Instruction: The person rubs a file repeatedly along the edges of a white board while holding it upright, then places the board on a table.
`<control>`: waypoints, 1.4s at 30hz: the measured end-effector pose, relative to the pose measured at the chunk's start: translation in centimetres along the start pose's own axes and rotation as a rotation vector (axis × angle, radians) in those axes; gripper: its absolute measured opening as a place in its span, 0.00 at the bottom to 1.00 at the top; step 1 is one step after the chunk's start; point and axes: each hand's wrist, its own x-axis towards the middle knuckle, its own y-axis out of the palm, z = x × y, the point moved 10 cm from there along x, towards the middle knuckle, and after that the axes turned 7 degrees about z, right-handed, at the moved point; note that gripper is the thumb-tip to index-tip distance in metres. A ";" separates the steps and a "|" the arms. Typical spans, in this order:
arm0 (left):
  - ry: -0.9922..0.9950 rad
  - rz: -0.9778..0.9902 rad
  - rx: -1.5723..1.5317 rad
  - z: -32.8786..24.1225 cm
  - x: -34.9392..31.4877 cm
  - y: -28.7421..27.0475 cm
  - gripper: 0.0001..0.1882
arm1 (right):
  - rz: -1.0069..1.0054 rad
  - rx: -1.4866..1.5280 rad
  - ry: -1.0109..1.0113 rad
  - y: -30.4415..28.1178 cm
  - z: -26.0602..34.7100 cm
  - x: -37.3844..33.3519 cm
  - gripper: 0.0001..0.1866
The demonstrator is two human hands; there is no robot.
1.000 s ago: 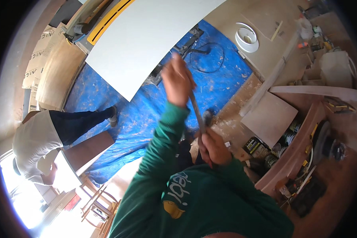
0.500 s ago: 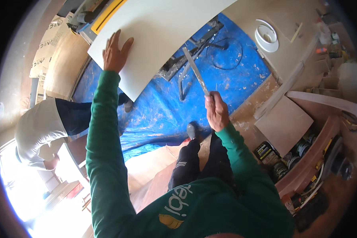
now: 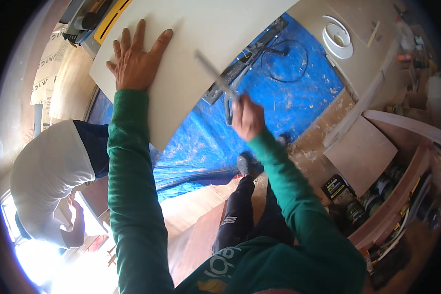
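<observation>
My left hand (image 3: 136, 64) lies flat with fingers spread on a large white sheet (image 3: 188, 34), near its left corner. In my closed right hand (image 3: 249, 117) is the end of a long, flat, grey metal file (image 3: 214, 73). The file slants up and leftward, its far part crossing the sheet's near curved edge. Motion blurs both the file and my right hand, so I cannot tell whether the file touches the edge.
A blue tarp (image 3: 201, 132) covers the floor, with a dark metal stand (image 3: 240, 61) partly under the sheet. A co-worker (image 3: 51, 171) bends over at left. A white ring-shaped piece (image 3: 338, 40), tins (image 3: 355, 210) and a square board (image 3: 361, 153) lie right.
My right hand has moved left and forward with the file, which now overlaps the sheet. My left hand's fingers are spread wider. The co-worker has shifted slightly, and my view has moved a little.
</observation>
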 end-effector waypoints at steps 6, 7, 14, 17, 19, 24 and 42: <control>0.030 -0.012 0.037 -0.4 0.0 0.6 0.50 | -0.215 -0.195 -0.097 -5.2 1.8 4.7 0.11; 0.017 -0.017 0.044 0.0 -0.2 0.1 0.50 | -0.240 -0.363 -0.339 -3.6 3.3 0.5 0.08; 0.038 -0.032 0.027 -0.9 -0.3 0.3 0.50 | -0.170 -0.009 0.079 -5.2 -2.1 9.7 0.09; 0.039 -0.023 0.047 -0.6 -0.2 0.5 0.49 | -0.255 0.025 -0.009 -4.1 -1.9 5.3 0.09; 0.027 -0.014 0.058 0.0 -0.3 0.2 0.49 | -0.047 0.117 0.117 -0.2 -2.1 -1.4 0.11; 0.071 -0.040 0.064 -0.9 -0.2 -0.5 0.47 | -0.151 -0.049 0.005 -3.8 -1.4 6.9 0.13; 0.101 -0.064 0.099 -0.7 -0.4 -0.4 0.46 | 0.207 -0.090 0.218 -3.2 0.6 -4.1 0.11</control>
